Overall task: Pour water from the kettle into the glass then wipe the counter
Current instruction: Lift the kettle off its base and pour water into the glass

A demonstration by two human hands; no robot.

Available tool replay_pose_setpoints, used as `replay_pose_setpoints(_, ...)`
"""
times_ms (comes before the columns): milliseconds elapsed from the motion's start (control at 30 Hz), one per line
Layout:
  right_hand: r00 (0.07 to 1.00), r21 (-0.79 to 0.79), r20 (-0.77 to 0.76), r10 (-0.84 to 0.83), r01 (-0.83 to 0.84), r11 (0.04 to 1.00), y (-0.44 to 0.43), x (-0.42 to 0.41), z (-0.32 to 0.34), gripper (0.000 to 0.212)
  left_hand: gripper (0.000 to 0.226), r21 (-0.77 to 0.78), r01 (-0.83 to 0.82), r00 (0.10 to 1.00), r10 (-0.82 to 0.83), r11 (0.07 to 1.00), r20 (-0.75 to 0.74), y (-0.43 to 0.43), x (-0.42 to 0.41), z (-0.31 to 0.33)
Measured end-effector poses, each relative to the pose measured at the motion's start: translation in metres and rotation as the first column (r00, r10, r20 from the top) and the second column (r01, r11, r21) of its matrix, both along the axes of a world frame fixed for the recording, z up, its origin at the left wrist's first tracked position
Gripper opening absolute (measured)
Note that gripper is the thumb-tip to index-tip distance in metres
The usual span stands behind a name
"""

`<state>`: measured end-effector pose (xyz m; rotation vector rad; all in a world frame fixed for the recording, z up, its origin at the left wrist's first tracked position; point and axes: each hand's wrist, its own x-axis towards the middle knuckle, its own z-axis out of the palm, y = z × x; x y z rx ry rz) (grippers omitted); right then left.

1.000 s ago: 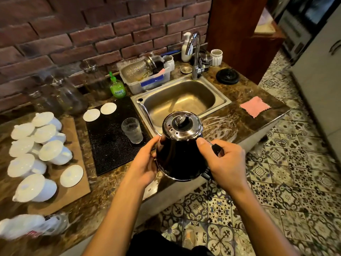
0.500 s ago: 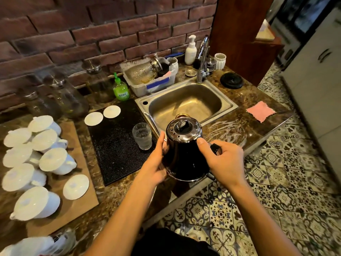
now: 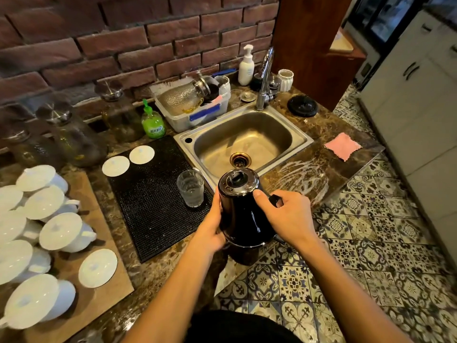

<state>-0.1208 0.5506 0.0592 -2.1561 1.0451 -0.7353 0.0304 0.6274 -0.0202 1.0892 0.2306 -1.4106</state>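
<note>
While upright, kettle [image 3: 243, 219] btwn both hands.

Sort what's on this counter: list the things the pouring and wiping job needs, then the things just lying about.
Needed: kettle, held by the left hand and right hand; glass; pink cloth; counter.

Lying about: white cups, green soap bottle, dish tub, black mat, sink.

The glass [image 3: 190, 188] stands on the near right edge of the black mat [image 3: 158, 194], just beside the sink [image 3: 244, 142] rim; the mat's left and near parts lie bare. White lidded cups [image 3: 44, 231] crowd the wooden board [image 3: 99, 303] at far left. Between sink and pink cloth [image 3: 342, 146] the counter [image 3: 306, 179] is wet-streaked but unblocked
</note>
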Motion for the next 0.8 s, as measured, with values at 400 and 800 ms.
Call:
replay_pose_setpoints(400, 0.997, 0.042, -0.076, 0.019, -0.016, 0.999, 0.001, 0.002, -0.011, 0.064, 0.066, 0.048, -0.018, 0.992, 0.024, 0.999, -0.121, 0.004, -0.008, -0.024)
replay_pose_setpoints(800, 0.973, -0.006, -0.218, 0.074, -0.078, 0.997, -0.014, 0.016, 0.002, 0.063, 0.091, 0.160, 0.037, 0.991, -0.015, 0.986, -0.135, 0.002, -0.018, -0.006)
